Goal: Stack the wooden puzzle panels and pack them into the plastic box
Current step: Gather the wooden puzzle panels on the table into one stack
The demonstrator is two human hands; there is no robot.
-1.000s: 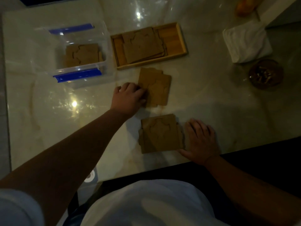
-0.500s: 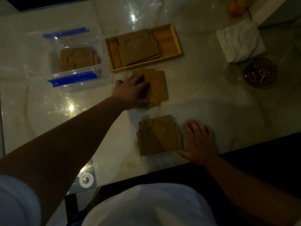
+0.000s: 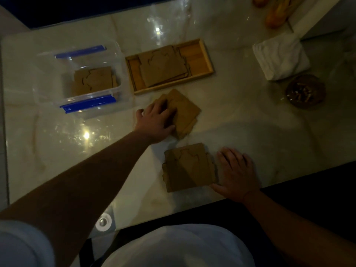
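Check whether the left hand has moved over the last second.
Yes. The left hand slid farther onto the middle panel pile, toward the wooden tray; its fingers now rest on top.

A glossy pale bench (image 3: 240, 120) carried a clear plastic box (image 3: 123, 87), a wooden tray (image 3: 209, 63), two loose panel stacks (image 3: 185, 110) (image 3: 189, 168), a folded white cloth (image 3: 280, 55) and a dark bowl (image 3: 305, 91).

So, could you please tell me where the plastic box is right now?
In the head view, the plastic box sits on the table's far left, directly left of the wooden tray, with some puzzle panels already inside.
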